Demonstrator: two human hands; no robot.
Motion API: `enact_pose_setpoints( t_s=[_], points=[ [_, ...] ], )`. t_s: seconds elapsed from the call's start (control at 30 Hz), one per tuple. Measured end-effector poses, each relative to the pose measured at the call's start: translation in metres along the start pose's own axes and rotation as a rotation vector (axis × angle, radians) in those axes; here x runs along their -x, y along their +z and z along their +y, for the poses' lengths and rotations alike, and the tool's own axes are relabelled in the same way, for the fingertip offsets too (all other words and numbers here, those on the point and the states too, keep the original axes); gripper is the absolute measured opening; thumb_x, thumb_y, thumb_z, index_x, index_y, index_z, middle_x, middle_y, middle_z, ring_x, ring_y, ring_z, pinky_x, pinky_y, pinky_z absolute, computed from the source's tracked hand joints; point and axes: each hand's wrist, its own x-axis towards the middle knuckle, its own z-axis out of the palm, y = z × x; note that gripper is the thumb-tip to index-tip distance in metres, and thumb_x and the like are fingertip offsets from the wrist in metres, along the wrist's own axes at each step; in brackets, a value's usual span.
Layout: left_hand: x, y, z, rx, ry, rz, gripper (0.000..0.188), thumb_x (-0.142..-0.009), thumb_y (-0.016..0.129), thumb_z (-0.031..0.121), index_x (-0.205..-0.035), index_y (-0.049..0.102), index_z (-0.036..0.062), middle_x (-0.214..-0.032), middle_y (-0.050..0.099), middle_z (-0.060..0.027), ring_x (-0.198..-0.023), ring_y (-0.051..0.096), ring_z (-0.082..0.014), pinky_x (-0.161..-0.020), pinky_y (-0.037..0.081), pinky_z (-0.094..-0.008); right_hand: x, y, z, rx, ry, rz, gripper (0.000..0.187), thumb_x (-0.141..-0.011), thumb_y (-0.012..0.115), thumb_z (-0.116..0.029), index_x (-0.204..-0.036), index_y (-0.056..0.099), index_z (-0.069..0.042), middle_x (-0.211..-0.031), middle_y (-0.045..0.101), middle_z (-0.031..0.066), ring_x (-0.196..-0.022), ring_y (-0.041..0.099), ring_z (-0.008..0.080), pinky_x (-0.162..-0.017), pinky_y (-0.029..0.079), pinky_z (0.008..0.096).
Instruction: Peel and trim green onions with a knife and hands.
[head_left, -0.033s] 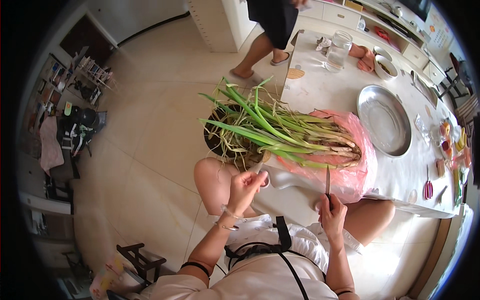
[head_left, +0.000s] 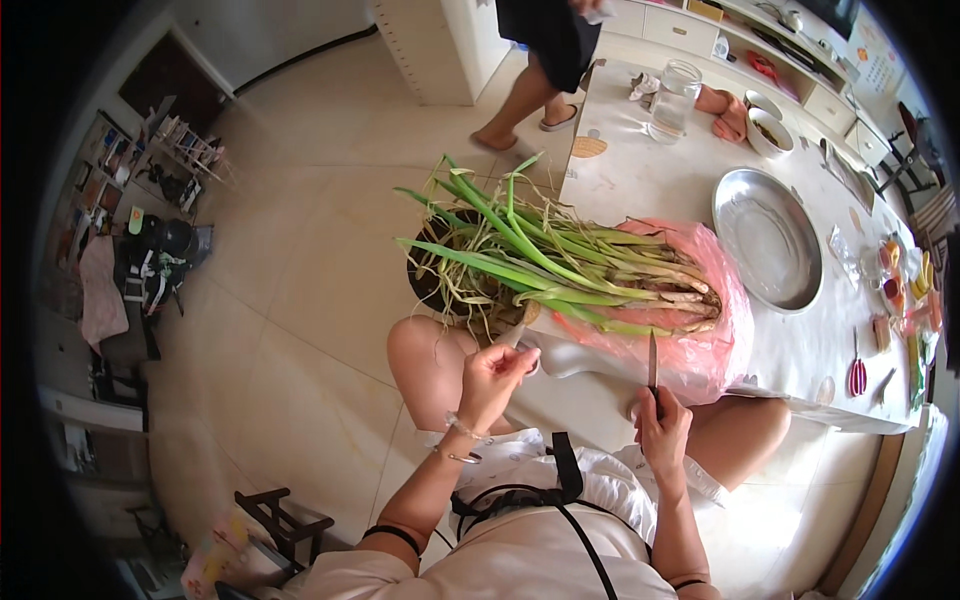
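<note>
R grip (head_left: 666, 430) w/ knife (head_left: 653, 360), L grip (head_left: 493, 382) nr scallions (head_left: 590, 270) on pink bag (head_left: 735, 330).

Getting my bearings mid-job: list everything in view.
Table: one, whitish, right
Plastic bag: one, pink, on table
Stalks: one leafy bundle, green, partly on bag
Basin: one, silver, right of bag
Jar: one, clear, table's far end
Bowls: two, white, beyond basin
Items: several, mixed colours, table's right
Container: one, black, under stalks
Clutter: uncountable, mixed, far left
Person: one, dark clothing, background
Knife: one, dark handle, right hand
Left hand: one, bare, left of knife
Right hand: one, bare, around knife
</note>
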Motion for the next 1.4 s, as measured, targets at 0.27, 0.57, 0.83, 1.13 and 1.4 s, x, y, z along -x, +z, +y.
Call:
enact_pose_setpoints(
  t_s=[0.27,0.57,0.83,1.13,1.4],
  points=[
    [-0.019,0.009,0.009,-0.108,0.411,0.315,0.034,-0.079,0.071,-0.001,-0.111,0.060,0.0038,-0.105,0.057,-0.0045,-0.083,0.056,-0.0091,-0.062,0.049,-0.0199,0.003,0.009,-0.010,-0.012,-0.072,-0.044,0.023,-0.092,0.058,-0.017,-0.081,0.061,0.003,-0.050,0.053,0.0060,-0.039,0.049,0.0100,-0.040,0.039,0.0276],
    [-0.030,-0.035,0.038,-0.255,0.358,0.583,0.028,-0.083,0.069,0.005,-0.109,0.061,0.0038,-0.102,0.059,-0.0038,-0.085,0.055,-0.0104,-0.065,0.046,-0.0221,0.004,0.027,-0.009,-0.016,-0.109,-0.091,0.028,-0.094,0.056,-0.019,-0.076,0.059,0.002,-0.048,0.053,0.0034,-0.037,0.048,0.0085,-0.037,0.037,0.0253],
    [-0.072,-0.061,0.074,-0.873,0.702,0.882,0.037,-0.082,0.071,0.018,-0.116,0.060,0.0088,-0.125,0.056,-0.0122,-0.118,0.049,-0.0277,-0.102,0.032,-0.0411,-0.007,0.075,-0.034,0.000,-0.198,-0.244,0.022,-0.088,0.061,-0.016,-0.078,0.059,0.003,-0.053,0.051,0.0183,-0.043,0.052,0.0295,-0.046,0.041,0.0358],
    [-0.076,-0.061,0.085,-1.141,0.487,0.372,0.012,-0.080,0.070,0.016,-0.088,0.069,0.0063,-0.084,0.063,-0.0107,-0.072,0.059,-0.0304,-0.072,0.047,-0.0396,-0.034,0.103,-0.060,-0.039,-0.223,-0.203,0.032,-0.092,0.056,-0.020,-0.070,0.059,0.003,-0.048,0.055,0.0070,-0.035,0.050,0.0122,-0.037,0.039,0.0274],
    [-0.088,-0.061,0.077,-1.144,0.399,0.021,0.016,-0.079,0.071,0.021,-0.081,0.070,0.0051,-0.085,0.059,-0.0067,-0.085,0.058,-0.0260,-0.073,0.048,-0.0383,-0.045,0.118,-0.076,-0.088,-0.080,-0.294,0.036,-0.092,0.055,-0.022,-0.066,0.056,0.003,-0.047,0.054,0.0084,-0.036,0.052,0.0167,-0.039,0.042,0.0316]
  ],
)
